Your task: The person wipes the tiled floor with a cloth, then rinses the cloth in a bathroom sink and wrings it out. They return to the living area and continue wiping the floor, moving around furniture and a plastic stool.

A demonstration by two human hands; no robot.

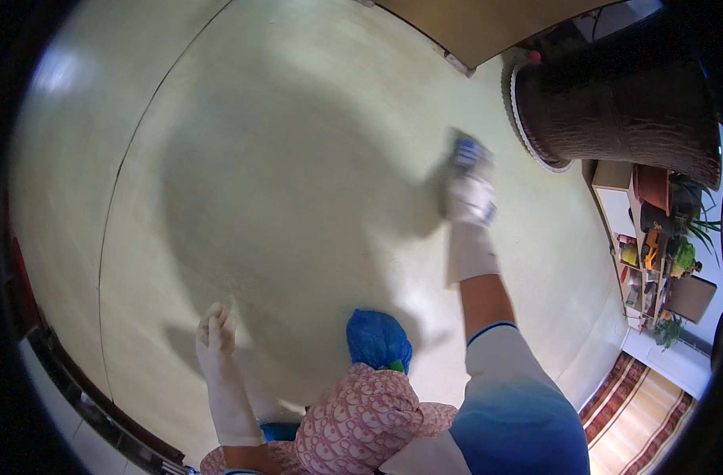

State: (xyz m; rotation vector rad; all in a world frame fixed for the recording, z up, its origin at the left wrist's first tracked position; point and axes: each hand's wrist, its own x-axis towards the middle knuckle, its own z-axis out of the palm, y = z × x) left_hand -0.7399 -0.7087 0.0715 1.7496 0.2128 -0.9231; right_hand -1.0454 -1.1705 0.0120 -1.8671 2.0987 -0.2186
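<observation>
My right hand (471,193), in a long white glove, is stretched out over the pale floor (290,196). It grips a blue and grey cloth (469,153) against the floor; both are blurred. To the lower left, my left hand (217,329) wears a matching glove. Its fingers are drawn together and nothing shows in them; I cannot tell whether it touches the floor. Between my arms, a blue shoe cover (378,339) wraps one foot below a pink patterned trouser leg (361,415). Part of another blue cover (280,431) shows beside my left forearm.
A large dark brown pot-like container (616,113) stands right of the cloth. A brown panel (480,24) juts in at the top. Shelves (613,172) with plants and small objects line the right, above a striped rug (637,409). A seam (119,169) crosses the floor.
</observation>
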